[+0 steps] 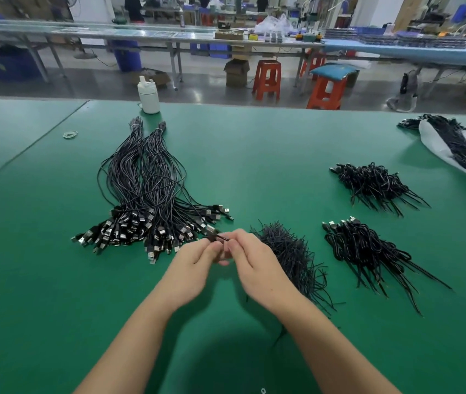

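Both left hand (193, 264) and right hand (259, 265) fingers (237, 247) pinch one black cable (221, 237); white bag (431, 137) holds cables (453, 139).

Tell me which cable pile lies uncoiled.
The bundle of USB cables left of the hands: long strands banded at the far end, plugs by the left hand. The far coiled pile and near coiled pile to the right are bunched short.

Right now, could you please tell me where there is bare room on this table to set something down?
Bare green mat lies between the USB cable bundle and the coiled cable piles, and again near-left, below the bundle's plugs. It is crowded between those plugs and the short-wire heap.
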Motion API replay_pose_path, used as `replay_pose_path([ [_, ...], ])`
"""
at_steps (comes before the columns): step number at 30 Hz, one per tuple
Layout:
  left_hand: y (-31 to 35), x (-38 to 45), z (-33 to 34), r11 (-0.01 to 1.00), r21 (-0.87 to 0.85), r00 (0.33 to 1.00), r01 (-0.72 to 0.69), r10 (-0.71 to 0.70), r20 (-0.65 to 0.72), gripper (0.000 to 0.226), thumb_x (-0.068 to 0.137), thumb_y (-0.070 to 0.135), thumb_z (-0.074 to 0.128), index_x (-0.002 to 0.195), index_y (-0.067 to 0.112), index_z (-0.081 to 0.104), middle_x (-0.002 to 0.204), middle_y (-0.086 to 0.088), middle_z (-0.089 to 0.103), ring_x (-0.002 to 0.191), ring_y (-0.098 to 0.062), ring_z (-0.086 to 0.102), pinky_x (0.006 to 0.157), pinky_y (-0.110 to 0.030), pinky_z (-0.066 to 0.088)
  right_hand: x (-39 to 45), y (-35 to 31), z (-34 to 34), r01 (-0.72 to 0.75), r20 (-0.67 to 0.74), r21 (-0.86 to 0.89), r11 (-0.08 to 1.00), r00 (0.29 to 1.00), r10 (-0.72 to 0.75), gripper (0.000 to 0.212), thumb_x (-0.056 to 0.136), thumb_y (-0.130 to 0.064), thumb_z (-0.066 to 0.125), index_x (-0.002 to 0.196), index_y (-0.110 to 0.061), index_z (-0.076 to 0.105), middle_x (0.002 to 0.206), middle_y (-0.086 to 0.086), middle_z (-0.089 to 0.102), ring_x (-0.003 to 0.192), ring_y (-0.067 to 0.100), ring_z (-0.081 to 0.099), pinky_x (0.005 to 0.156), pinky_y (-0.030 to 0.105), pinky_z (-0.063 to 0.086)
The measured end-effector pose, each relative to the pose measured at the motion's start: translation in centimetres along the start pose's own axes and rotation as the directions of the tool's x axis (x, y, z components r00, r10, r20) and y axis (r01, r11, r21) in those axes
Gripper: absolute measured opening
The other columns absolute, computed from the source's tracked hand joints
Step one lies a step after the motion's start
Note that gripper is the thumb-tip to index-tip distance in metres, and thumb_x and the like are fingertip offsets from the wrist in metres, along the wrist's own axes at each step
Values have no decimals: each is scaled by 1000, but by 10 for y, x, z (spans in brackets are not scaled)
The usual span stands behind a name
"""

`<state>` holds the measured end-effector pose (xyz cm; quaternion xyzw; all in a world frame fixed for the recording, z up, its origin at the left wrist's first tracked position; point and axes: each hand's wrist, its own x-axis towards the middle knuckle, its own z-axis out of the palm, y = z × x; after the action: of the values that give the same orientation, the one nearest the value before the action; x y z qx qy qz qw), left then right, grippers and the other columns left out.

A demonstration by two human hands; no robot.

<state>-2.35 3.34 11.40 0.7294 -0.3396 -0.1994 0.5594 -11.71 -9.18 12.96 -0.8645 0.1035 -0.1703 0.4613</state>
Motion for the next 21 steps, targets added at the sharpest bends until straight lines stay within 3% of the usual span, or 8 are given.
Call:
replay_pose_path([
  [2, -2, 5, 5, 957, -289, 997, 35, -55, -60, 29, 106, 16, 40, 111, 14, 68, 106, 3, 76, 99, -11, 72, 84, -16, 53, -2, 2, -1, 14, 23, -75, 997, 1000, -12, 20, 105, -14, 43, 100, -16, 62, 94, 5, 64, 90, 17, 56, 81, 25, 41],
  [4, 2, 10, 9, 790, -612, 990, 36, -112, -86, 37, 102, 26, 39, 122, 2, 60, 115, -14, 72, 109, -25, 69, 88, -26, 56, -3, 6, -1, -17, 67, -122, 992, 997, 25, 22, 105, -15, 43, 92, -18, 60, 83, -2, 60, 77, 12, 53, 73, 27, 38],
  [6, 7, 15, 11, 660, -751, 990, 20, -120, -78, 45, 98, 30, 40, 123, -4, 56, 118, -20, 70, 108, -29, 69, 83, -31, 58, -4, 9, 0, -81, 127, -124, 989, 987, 97, 25, 105, -15, 43, 88, -17, 60, 74, -2, 60, 63, 7, 49, 64, 23, 37],
  [8, 13, 16, 15, 639, -768, 992, 39, -116, -46, 45, 98, 32, 42, 121, -3, 58, 114, -19, 71, 90, -24, 72, 62, -33, 56, -3, 9, 1, -124, 138, -116, 985, 981, 139, 26, 105, -14, 43, 88, -14, 62, 76, 1, 66, 64, 12, 55, 66, 26, 44],
  [10, 17, 17, 18, 660, -749, 993, 61, -113, -19, 43, 96, 34, 45, 117, 0, 61, 99, -14, 72, 62, -18, 60, 47, -32, 41, -2, 8, 0, -116, 125, -121, 986, 983, 131, 25, 103, -11, 44, 87, -14, 63, 75, -5, 66, 70, 14, 59, 74, 32, 48],
  [13, 19, 19, 20, 648, -758, 990, 74, -137, -20, 40, 93, 33, 47, 109, 1, 64, 78, -8, 60, 49, -11, 41, 47, -27, 37, 0, 11, -4, -145, 146, -66, 987, 977, 154, 19, 101, -9, 50, 94, -10, 68, 84, -1, 69, 81, 23, 63, 84, 38, 51],
  [17, 21, 19, 24, 617, -779, 992, 111, -120, 46, 30, 94, 25, 50, 95, 0, 67, 70, -3, 52, 47, -9, 32, 50, -23, 34, -4, 10, -8, -261, 286, 446, 856, 948, 140, 27, 91, 8, 62, 115, -5, 60, 99, -1, 68, 96, 14, 62, 98, 32, 48],
  [21, 22, 17, 28, 596, -779, 980, 194, -91, 174, 30, 95, 24, 49, 84, 6, 70, 68, -7, 54, 52, -19, 48, 68, -41, 41, -6, 15, -13, -241, 236, 437, 866, 960, 148, 27, 82, 4, 75, 101, -9, 62, 81, -12, 64, 82, 6, 59, 88, 26, 50],
])
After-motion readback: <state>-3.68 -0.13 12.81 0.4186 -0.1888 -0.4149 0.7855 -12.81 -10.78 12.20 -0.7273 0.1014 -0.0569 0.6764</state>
